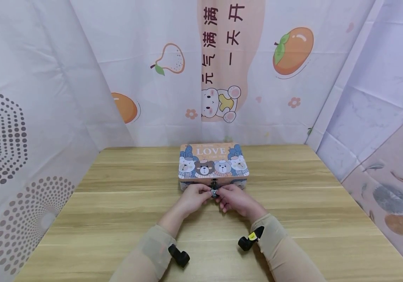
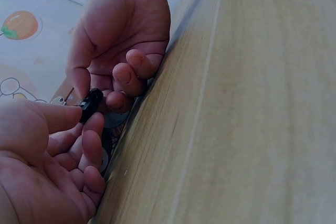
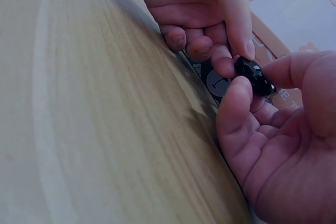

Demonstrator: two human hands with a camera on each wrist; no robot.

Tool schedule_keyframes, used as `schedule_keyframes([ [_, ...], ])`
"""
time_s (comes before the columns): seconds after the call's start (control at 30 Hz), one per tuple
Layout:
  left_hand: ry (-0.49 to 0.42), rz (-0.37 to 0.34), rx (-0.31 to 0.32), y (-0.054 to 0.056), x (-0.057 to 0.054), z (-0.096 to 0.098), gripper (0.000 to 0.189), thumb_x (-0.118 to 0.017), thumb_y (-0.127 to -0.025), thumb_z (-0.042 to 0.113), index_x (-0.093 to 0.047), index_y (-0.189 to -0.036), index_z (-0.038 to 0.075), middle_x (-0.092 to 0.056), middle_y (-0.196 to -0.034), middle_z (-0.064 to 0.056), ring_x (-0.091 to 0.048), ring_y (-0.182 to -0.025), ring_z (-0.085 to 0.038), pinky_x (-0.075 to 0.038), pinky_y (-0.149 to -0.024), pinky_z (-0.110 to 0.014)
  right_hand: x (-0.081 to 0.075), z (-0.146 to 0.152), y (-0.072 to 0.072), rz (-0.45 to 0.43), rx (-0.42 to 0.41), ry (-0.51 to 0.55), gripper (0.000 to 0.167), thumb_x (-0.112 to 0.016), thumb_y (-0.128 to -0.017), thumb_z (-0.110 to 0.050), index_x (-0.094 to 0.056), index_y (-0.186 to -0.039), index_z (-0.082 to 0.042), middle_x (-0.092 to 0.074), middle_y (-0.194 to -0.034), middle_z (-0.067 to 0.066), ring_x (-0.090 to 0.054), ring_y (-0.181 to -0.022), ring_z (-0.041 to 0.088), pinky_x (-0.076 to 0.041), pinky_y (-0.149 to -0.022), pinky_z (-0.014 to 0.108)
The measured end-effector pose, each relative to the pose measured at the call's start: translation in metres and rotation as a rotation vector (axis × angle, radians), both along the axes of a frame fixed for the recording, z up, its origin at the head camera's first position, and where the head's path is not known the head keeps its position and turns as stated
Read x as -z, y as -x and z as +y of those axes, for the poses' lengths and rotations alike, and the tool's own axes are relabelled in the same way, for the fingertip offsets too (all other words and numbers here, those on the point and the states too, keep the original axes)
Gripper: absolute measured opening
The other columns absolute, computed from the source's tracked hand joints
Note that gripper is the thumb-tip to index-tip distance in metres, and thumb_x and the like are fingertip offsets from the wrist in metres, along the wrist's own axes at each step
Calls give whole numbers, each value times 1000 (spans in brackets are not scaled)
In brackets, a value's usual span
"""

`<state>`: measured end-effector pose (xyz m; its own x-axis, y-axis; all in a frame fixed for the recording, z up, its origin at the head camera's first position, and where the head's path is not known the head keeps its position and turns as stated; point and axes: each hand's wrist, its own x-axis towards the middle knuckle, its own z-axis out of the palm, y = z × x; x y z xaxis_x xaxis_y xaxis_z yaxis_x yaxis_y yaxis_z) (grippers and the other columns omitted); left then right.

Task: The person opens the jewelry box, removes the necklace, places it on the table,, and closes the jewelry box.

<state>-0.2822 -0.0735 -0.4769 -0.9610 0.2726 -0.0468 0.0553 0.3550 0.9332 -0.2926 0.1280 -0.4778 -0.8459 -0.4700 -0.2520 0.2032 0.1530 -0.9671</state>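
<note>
From my remote seat I'm seeing the left hand point(image 1: 194, 197) and right hand point(image 1: 236, 199) both pinching a small dark lock point(image 1: 214, 193) narrowly between thumbs and fingertips. The tin box point(image 1: 213, 150) is sitting at twelve o'clock on the table point(image 1: 92, 219), its lid lying closed, so I'm judging the work to be at the fastening, with the grasp made and the handling of the lock unfinished. Whether it is locking or coming loose, I'm not managing to tell. The lock is hanging at the box's six o'clock, just below the latch point(image 1: 214, 183), lying at the left hand's three o'clock and the right hand's nine.
</note>
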Motion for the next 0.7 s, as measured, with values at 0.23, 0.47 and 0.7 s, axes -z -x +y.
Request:
schedule_keyframes([
  [0.23, 8, 17, 0, -1, 2, 0, 16, -64, -99, 13, -72, -105, 0, -72, -89, -6, -62, -75, -18, -50, -67, -30, 4, 0, 2, 11, -12, -8, 30, -48, -103, -17, -61, -108, 10, -60, -87, 10, -56, -62, 15, -51, -55, 27],
  [0.47, 5, 21, 10, 0, 2, -1, 16, -64, -99, 12, -71, -106, 0, -72, -91, -8, -62, -76, -18, -50, -67, -29, 2, 1, 1, 11, -20, -9, 32, -48, -104, -18, -61, -108, 11, -60, -87, 10, -56, -61, 14, -50, -55, 26],
  [0.7, 1, 8, 6, 1, 4, -1, 15, -64, -99, 12, -71, -107, 0, -72, -90, -6, -62, -76, -18, -50, -69, -32, -2, 4, -1, 2, 7, 21, 33, -47, -105, -21, -60, -112, 8, -63, -92, 15, -57, -64, 16, -51, -57, 28],
])
